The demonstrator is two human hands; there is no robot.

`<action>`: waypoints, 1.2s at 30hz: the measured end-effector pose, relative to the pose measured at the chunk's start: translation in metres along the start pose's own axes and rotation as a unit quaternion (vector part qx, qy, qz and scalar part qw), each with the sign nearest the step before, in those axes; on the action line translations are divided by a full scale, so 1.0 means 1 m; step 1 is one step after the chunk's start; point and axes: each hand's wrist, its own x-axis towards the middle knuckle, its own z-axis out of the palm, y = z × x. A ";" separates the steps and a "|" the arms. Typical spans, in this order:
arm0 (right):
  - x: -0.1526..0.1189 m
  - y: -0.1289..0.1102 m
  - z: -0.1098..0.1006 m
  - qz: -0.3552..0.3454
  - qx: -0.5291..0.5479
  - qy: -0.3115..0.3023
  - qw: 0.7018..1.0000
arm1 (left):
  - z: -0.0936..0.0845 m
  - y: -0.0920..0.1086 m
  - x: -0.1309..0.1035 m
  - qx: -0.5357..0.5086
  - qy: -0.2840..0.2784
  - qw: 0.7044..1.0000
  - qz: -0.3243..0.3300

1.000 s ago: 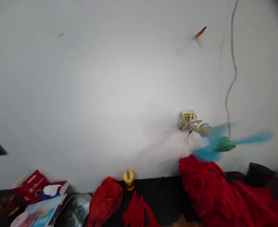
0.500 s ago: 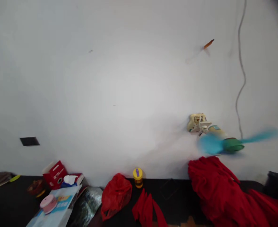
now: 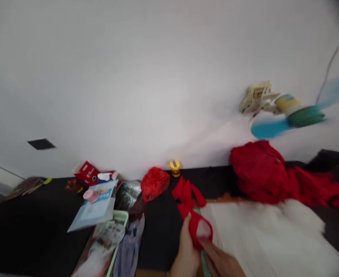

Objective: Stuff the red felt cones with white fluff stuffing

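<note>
Near the bottom centre, my left hand [image 3: 186, 246] is wrapped round the left side of a piece of red fabric [image 3: 193, 224] with a pale oval patch in it. My right hand [image 3: 221, 258] touches the lower right of the same piece, its fingers pressed together and slightly blurred. Just beyond lie more red fabric strips [image 3: 186, 192] on the black table [image 3: 160, 234]. A white cloth [image 3: 261, 234] spreads out to the right of my hands.
A large red cloth heap [image 3: 257, 169] lies at the back right, below a blurred blue-bladed fan [image 3: 304, 116]. Further left are a yellow-lidded jar [image 3: 175, 168], a red plastic bag [image 3: 155, 183], a green basket [image 3: 120, 217], a white packet [image 3: 96, 207] and a red box [image 3: 87, 173].
The view has tilted down, showing more of the table, the basket and the white cloth. Both my hands have come into view with the red fabric piece.
</note>
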 end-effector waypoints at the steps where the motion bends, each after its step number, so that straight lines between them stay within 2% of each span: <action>1: 0.002 -0.001 0.001 0.004 -0.002 0.000 1.000 | 0.001 -0.001 0.001 -0.017 -0.005 1.000 -0.003; 3: 0.006 -0.007 -0.001 -0.023 -0.031 0.031 0.999 | 0.004 0.002 0.004 -0.070 -0.044 0.996 -0.015; 6: 0.007 -0.021 -0.016 -0.065 -0.040 0.081 0.994 | 0.009 0.015 0.009 -0.079 -0.074 0.994 -0.007; 11: -0.002 -0.033 -0.036 -0.053 -0.035 0.167 0.984 | 0.009 0.028 0.011 -0.052 -0.111 0.992 0.024; 15: 0.000 -0.027 -0.031 -0.038 -0.069 0.156 0.985 | 0.004 0.018 0.000 -0.007 -0.167 0.985 0.049; 19: 0.002 -0.026 -0.033 -0.030 -0.067 0.133 0.988 | 0.001 0.006 -0.012 0.066 -0.212 0.969 0.107; 22: -0.005 -0.028 -0.058 -0.022 -0.001 0.147 0.989 | 0.002 0.002 -0.013 0.089 -0.211 0.964 0.134; 24: -0.007 -0.025 -0.081 0.030 0.044 0.189 0.981 | 0.006 -0.002 -0.011 0.099 -0.200 0.966 0.133; 26: -0.006 -0.017 -0.101 0.104 0.085 0.215 0.967 | 0.011 -0.011 -0.008 0.116 -0.189 0.968 0.114; 29: 0.000 0.000 -0.108 0.202 0.191 0.167 0.946 | 0.020 -0.036 -0.003 0.141 -0.190 0.969 0.076; 32: 0.000 0.014 -0.082 0.300 0.339 0.093 0.887 | 0.024 -0.071 0.005 0.163 -0.164 0.972 0.034; 34: -0.003 0.018 -0.059 0.322 0.403 0.131 0.847 | 0.026 -0.094 0.012 0.173 -0.121 0.977 0.025; 35: -0.005 0.021 -0.050 0.345 0.424 0.173 0.819 | 0.028 -0.105 0.015 0.178 -0.109 0.978 0.026; 36: -0.008 0.023 -0.044 0.367 0.449 0.184 0.793 | 0.031 -0.114 0.018 0.187 -0.102 0.977 0.027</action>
